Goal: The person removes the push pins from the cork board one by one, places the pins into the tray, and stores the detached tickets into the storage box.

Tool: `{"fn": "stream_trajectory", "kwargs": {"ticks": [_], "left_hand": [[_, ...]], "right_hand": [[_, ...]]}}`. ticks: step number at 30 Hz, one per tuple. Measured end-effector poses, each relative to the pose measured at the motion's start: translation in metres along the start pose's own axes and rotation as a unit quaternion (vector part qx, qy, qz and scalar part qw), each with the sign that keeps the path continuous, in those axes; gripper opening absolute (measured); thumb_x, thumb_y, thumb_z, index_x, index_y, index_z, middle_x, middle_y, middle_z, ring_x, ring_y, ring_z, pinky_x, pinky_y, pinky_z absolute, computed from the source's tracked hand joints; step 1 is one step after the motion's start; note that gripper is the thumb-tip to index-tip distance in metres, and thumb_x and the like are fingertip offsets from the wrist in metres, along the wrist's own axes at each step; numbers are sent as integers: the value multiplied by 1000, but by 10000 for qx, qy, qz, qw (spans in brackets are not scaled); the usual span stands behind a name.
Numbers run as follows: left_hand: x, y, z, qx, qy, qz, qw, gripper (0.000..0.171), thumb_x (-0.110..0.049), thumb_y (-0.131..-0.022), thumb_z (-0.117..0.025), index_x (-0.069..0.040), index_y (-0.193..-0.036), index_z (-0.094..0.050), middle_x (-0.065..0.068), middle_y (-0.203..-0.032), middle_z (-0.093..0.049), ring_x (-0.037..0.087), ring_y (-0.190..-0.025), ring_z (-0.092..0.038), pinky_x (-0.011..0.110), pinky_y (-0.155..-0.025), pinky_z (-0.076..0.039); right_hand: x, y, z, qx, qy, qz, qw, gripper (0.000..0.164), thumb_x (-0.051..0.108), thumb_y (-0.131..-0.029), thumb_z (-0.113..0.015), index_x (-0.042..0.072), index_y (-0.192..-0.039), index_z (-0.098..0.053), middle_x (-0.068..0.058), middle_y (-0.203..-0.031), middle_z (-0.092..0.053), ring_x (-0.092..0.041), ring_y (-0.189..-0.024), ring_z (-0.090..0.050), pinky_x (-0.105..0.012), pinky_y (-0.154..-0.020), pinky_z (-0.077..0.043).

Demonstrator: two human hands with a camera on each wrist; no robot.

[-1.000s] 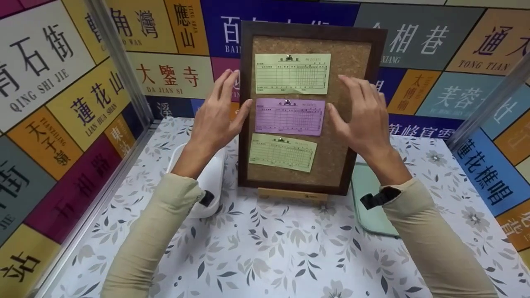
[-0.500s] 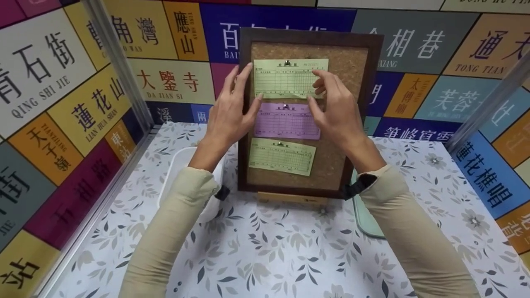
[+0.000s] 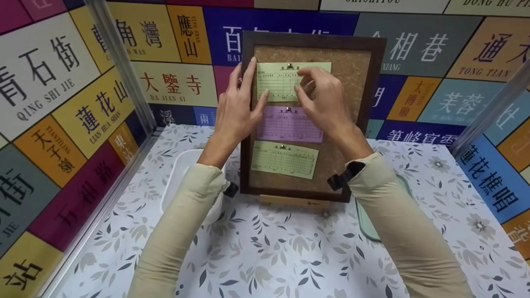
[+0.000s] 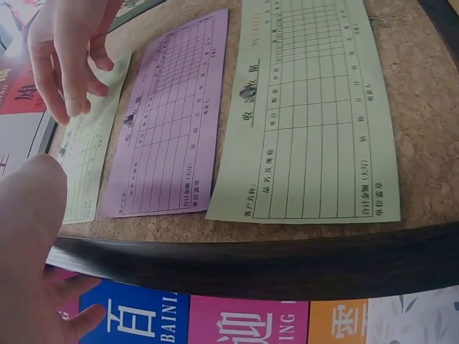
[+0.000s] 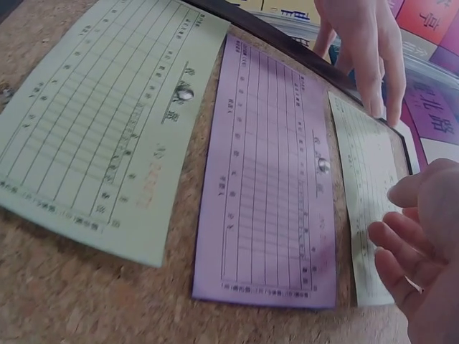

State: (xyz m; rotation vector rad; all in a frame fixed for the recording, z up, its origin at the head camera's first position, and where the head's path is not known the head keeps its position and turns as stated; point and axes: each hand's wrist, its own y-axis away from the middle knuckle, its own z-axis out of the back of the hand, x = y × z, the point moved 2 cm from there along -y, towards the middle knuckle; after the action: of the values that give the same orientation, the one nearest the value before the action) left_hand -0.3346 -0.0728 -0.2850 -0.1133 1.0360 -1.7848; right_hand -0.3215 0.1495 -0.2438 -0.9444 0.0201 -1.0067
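A brown-framed cork board, tilted back slightly, is seen at the upper centre of the frame. Three ruled slips are fixed to it in a column by shiny fasteners: a pale green upper slip, a purple slip and a green lower slip, set a little askew. The left hand is laid along the board's left edge, fingers straight, nothing grasped. The right hand is held before the upper slip, loosely bent — nothing is seen pinched.

On the lower slip 收 and 据 can be read in the heading — partly covered by its fastener — with 客户名称, 品名及规格 and 合计金额(大写); the red serial number is blurred. On wall signs at the left, QING SHI JIE, LIAN HUA SHAN and DA JIAN SI are printed. The counter is leaf-patterned.
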Motion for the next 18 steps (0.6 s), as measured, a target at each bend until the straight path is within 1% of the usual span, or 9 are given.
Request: {"fn": "stream_trajectory", "kwargs": {"ticks": [2, 5, 8, 10, 12, 14, 18], "left_hand": [[0, -2, -1, -36, -18, -21, 10000, 76, -52, -109, -58, -31, -174, -24, 17, -173, -36, 32, -105, -74, 46, -89, -63], [-1, -3, -2, -19, 9, -49, 10000, 77, -49, -108, -62, -31, -173, -26, 17, -173, -35, 31, -100, -74, 45, -87, -63], [-1, -4, -3, 19, 78, -34, 10000, 76, -44, -107, -66, -32, -172, -28, 17, -173, -35, 30, -95, -74, 45, -87, -63], [-2, -5, -3, 32, 207, 17, 9998, 76, -41, -106, -69, -32, -171, -30, 16, -172, -34, 30, -97, -75, 43, -88, -63], [-2, -5, -3, 31, 425, 94, 9990, 74, -37, -105, -71, -31, -169, -34, 14, -172, -34, 30, -107, -75, 41, -93, -63], [-2, -5, -3, 41, 679, 192, 9975, 72, -34, -105, -73, -31, -167, -37, 13, -172, -33, 30, -122, -72, 40, -100, -62], [-2, -7, -2, -15, 1158, 392, 9925, 67, -26, -102, -78, -28, -161, -46, 13, -171, -33, 28, -145, -57, 37, -114, -54]], "right_hand": [[1, -2, -2, 64, 43, -71, 9999, 30, 19, -104, -73, 7, -131, -72, -10, -110, -78, -20, -90, -74, -35, -86, -60], [2, -5, -4, 95, 37, -227, 9997, 31, 20, -103, -73, 10, -132, -71, -8, -109, -78, -18, -90, -74, -33, -84, -60], [2, -8, -5, 43, 13, -379, 9993, 30, 22, -103, -73, 11, -131, -72, -6, -107, -79, -15, -88, -73, -31, -82, -59], [3, -11, -7, -18, -11, -456, 9990, 29, 22, -103, -73, 12, -130, -72, -5, -106, -79, -14, -85, -73, -29, -79, -59], [3, -14, -8, -69, -18, -535, 9985, 28, 23, -104, -73, 12, -129, -72, -4, -104, -79, -13, -83, -73, -28, -77, -57], [5, -17, -9, -109, -11, -603, 9981, 27, 24, -104, -73, 12, -128, -72, -3, -103, -79, -13, -82, -73, -26, -76, -56], [7, -22, -13, -215, -16, -640, 9977, 26, 24, -104, -72, 12, -127, -72, -2, -101, -79, -10, -80, -71, -22, -73, -52]]}}
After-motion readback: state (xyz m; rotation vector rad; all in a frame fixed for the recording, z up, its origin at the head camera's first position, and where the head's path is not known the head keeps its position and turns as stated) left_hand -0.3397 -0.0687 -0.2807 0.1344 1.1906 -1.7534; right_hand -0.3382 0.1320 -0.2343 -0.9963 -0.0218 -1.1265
